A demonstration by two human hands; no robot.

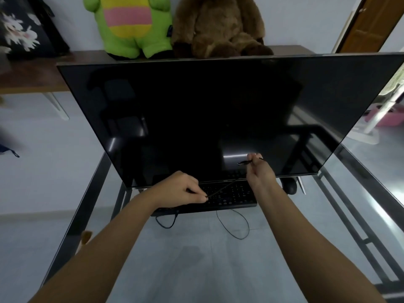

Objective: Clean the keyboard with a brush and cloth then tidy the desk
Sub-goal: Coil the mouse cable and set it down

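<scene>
pale tiled floor [54, 162], wooden shelf [32, 77], brown door [369, 20]

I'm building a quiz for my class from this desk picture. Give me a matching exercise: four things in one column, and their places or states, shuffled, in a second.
Things:
1. right hand
2. left hand
3. mouse
4. green plush toy

Places or states:
A. on the shelf behind the monitor
B. raised, holding the cable's plug end
C. on the glass desk, right of the keyboard
D. pinching the cable low over the keys

Pairs: 1-B, 2-D, 3-C, 4-A
</scene>
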